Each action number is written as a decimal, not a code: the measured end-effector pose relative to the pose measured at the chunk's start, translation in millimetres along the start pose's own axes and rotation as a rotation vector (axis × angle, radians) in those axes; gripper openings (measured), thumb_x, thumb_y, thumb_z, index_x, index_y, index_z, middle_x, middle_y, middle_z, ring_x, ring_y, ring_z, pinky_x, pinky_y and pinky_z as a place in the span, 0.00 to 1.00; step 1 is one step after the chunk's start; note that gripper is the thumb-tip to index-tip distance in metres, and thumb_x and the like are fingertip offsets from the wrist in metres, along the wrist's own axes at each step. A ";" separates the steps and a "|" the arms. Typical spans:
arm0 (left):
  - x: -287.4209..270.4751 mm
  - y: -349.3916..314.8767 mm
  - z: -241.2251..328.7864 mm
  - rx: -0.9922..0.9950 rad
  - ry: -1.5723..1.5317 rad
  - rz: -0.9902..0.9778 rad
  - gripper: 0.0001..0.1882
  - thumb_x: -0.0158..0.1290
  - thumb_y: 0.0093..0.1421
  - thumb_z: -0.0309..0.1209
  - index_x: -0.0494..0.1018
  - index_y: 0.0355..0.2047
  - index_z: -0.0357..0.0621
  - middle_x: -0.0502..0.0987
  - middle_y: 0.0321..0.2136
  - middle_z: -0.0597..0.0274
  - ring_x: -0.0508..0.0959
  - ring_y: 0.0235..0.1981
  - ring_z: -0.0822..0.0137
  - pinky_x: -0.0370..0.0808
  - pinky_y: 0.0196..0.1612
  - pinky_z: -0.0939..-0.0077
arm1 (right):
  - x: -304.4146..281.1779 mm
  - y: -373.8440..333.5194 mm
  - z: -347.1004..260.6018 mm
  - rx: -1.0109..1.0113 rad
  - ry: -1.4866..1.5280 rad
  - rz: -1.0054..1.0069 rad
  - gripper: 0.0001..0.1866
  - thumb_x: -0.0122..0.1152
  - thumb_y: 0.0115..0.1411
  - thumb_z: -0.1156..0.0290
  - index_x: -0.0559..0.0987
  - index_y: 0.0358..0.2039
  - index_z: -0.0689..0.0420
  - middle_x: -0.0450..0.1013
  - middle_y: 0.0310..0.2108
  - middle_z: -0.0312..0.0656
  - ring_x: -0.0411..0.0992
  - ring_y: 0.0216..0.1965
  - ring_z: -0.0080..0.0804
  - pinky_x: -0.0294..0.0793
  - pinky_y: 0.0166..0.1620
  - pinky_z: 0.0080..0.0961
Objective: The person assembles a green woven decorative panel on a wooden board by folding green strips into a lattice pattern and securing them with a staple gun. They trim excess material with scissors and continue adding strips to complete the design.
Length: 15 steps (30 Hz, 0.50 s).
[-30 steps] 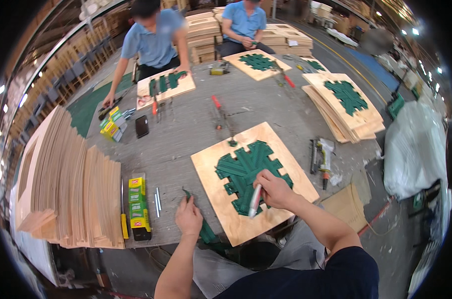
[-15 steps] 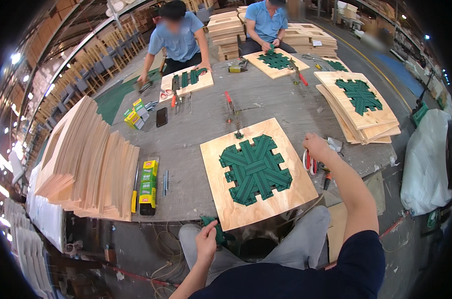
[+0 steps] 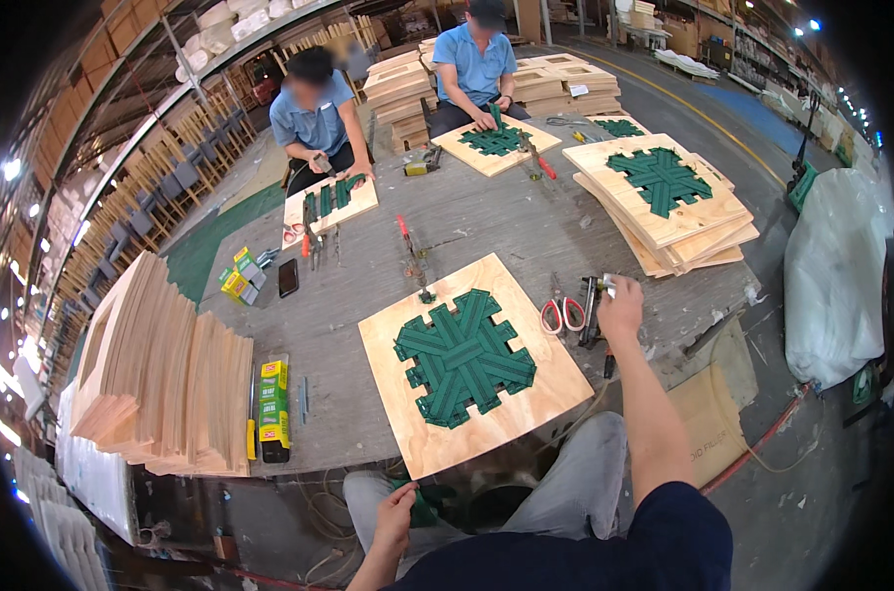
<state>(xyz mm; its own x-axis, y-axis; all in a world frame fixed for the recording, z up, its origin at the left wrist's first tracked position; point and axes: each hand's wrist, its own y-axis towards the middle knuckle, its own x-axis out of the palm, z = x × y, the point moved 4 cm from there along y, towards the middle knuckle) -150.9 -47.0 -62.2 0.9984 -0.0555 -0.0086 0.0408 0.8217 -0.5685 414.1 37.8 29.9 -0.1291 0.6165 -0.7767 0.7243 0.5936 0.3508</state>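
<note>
On the table before me lies a square plywood panel [image 3: 383, 360] with a woven patch of dark green webbing strips [image 3: 466, 355] over its middle. At the panel's near edge, my left hand [image 3: 396, 517] is closed on a piece of green webbing [image 3: 424, 505] above my lap. To the panel's right, my right hand [image 3: 621, 310] is closed round a black and silver tool that looks like a staple gun [image 3: 591, 313]; my fingers hide part of it. Scissors [image 3: 562, 313] with red and white handles lie just left of that tool.
Stacked wooden frames [image 3: 161, 374] stand at the left, near a green and yellow box [image 3: 273, 406]. A red-handled tool [image 3: 409, 251] lies beyond the panel. Finished-looking webbed panels [image 3: 663, 197] are piled at the right. Two co-workers [image 3: 314, 123] in blue shirts work on panels across the table.
My right hand has gone from above the scissors to the black and silver tool and closed on it. My left hand still holds the webbing. The whole view has shifted.
</note>
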 end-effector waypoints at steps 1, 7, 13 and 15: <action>3.1 6.4 1.8 0.005 -0.009 -0.017 0.15 0.53 0.71 0.30 0.78 0.54 0.35 0.82 0.41 0.66 0.79 0.38 0.74 0.75 0.41 0.80 | -6.7 -7.4 12.0 0.155 -0.023 0.028 0.28 0.68 0.59 0.68 0.72 0.60 0.53 0.66 0.59 0.53 0.71 0.57 0.57 0.73 0.59 0.45; 25.9 3.0 11.2 -0.107 -0.131 -0.138 0.16 0.53 0.71 0.32 0.77 0.53 0.32 0.82 0.40 0.59 0.83 0.35 0.68 0.81 0.38 0.75 | -4.7 -9.2 42.1 0.295 -0.008 -0.201 0.35 0.72 0.57 0.63 0.68 0.63 0.51 0.65 0.59 0.55 0.70 0.58 0.60 0.73 0.58 0.49; 12.7 -5.0 -1.3 -0.083 -0.248 -0.122 0.17 0.51 0.72 0.32 0.75 0.54 0.31 0.83 0.39 0.55 0.85 0.31 0.62 0.85 0.36 0.66 | -24.2 7.9 47.8 0.257 -0.316 -0.157 0.30 0.69 0.58 0.64 0.70 0.60 0.51 0.68 0.57 0.55 0.72 0.56 0.60 0.75 0.56 0.48; 2.8 -14.9 -3.7 -0.084 -0.249 -0.099 0.17 0.51 0.72 0.31 0.76 0.54 0.31 0.82 0.39 0.56 0.85 0.32 0.63 0.85 0.37 0.66 | -18.4 4.0 24.6 0.144 -0.326 -0.088 0.28 0.69 0.59 0.63 0.72 0.58 0.52 0.70 0.55 0.55 0.73 0.54 0.59 0.75 0.55 0.48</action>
<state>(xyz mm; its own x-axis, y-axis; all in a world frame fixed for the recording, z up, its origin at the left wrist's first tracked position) -148.8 -61.6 -56.8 0.9690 0.0166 0.2466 0.1453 0.7688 -0.6228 436.0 16.2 32.7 0.0111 0.3553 -0.9347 0.8111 0.5435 0.2162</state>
